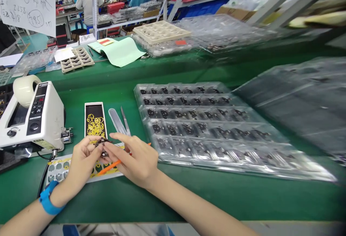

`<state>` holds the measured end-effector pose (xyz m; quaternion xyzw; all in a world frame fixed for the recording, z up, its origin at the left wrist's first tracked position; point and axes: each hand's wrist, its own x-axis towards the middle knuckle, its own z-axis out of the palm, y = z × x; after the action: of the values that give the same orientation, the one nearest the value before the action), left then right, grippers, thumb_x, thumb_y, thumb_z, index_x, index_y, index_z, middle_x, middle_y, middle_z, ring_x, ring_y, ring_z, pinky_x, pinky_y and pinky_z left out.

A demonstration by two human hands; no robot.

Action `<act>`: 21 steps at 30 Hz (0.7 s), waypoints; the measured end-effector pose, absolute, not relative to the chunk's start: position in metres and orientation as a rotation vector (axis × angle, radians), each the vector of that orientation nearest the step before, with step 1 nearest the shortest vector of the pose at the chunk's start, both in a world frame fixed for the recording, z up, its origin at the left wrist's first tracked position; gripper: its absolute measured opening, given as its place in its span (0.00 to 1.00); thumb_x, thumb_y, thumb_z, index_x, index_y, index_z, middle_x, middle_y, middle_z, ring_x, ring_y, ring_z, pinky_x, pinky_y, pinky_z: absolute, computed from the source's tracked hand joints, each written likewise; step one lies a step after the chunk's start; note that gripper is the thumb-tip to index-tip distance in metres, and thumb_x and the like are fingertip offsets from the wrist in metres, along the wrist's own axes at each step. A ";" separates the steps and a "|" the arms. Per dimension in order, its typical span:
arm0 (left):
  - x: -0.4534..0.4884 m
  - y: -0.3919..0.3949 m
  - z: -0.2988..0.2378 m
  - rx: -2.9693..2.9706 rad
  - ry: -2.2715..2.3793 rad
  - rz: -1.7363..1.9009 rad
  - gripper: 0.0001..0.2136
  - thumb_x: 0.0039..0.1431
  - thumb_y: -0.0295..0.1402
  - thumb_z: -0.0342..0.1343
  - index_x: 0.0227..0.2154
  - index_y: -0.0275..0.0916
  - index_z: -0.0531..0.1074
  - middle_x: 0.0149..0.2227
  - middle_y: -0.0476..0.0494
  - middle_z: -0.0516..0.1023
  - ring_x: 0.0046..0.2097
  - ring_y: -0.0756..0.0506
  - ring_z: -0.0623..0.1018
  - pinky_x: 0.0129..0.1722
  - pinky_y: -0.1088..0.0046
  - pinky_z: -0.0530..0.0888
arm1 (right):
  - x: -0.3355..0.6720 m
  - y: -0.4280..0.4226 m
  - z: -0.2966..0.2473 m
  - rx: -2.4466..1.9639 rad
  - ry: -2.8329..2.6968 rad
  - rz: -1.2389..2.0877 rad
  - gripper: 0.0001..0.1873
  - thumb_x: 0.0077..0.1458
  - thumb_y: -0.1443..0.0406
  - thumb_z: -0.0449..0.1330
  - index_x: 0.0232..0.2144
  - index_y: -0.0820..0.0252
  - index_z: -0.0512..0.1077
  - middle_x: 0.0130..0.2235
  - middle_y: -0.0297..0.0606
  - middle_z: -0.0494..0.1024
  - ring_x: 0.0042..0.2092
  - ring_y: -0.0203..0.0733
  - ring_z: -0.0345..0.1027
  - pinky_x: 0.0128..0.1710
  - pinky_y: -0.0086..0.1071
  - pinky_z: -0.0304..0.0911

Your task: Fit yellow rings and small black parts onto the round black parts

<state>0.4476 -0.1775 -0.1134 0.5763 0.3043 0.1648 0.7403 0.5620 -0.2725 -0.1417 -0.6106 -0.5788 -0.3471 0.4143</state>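
Note:
My left hand [84,158], with a blue wristband, pinches a small dark round part [100,142] between thumb and fingers. The fingertips of my right hand [139,158] meet at the same part, their exact grip partly hidden. A slim orange stick-like tool [109,167] runs through my right hand, its tip pointing down to the left. Beneath both hands lies a sheet of round stickers [58,167] in yellow and dark green. Just beyond the fingers, a small white-edged box [105,115] contains yellow ring-shaped pieces [95,125]. Beside it rest metal tweezers [124,120] and a clear strip-like tool [116,120].
To the left stands a white tape dispenser [45,117]. A large clear tray [216,169] of dark parts spreads across the right, with another plastic tray [302,95] beyond. On the raised ledge are beige trays [162,31] and green paper [123,50]. People sit in the background.

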 end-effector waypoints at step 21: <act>0.438 -0.191 -0.123 1.524 0.595 0.538 0.09 0.56 0.31 0.57 0.40 0.38 0.73 0.30 0.48 0.80 0.29 0.51 0.79 0.31 0.80 0.78 | 0.570 -0.274 -0.147 -1.381 -1.642 -0.738 0.06 0.59 0.74 0.54 0.37 0.65 0.70 0.32 0.46 0.81 0.26 0.37 0.69 0.24 0.30 0.64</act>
<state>0.4384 -0.1914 -0.1228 0.6713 0.2620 0.2371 0.6516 0.5704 -0.2744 -0.1466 -0.5517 -0.6559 -0.2948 0.4224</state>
